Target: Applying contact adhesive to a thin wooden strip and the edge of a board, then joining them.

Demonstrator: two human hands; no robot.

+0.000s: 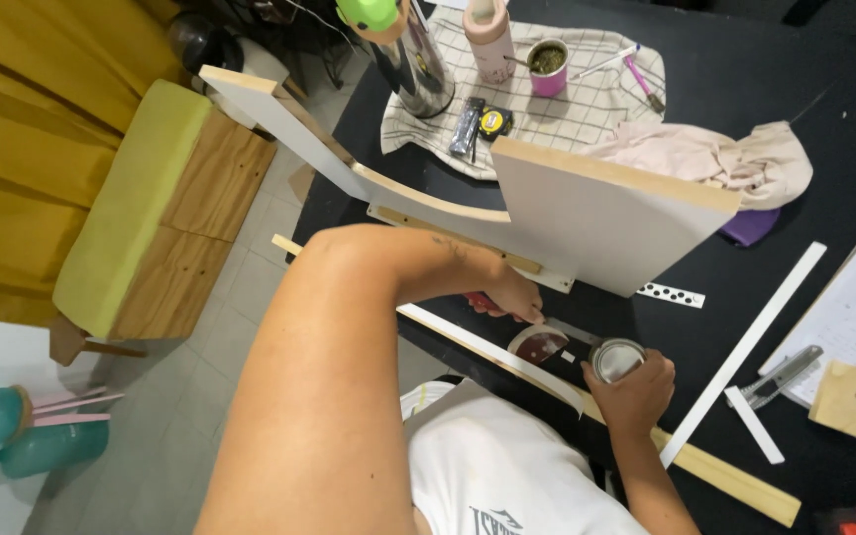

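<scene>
White printed shirt, bare forearms

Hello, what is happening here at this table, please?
A person works at a black table. The right hand grips a small open metal can. The left hand holds a red-handled tool, its flat blade reaching toward the can. In front stands a white board with raw wood edges. A white strip, a tape measure and a beige cloth lie nearby.
</scene>
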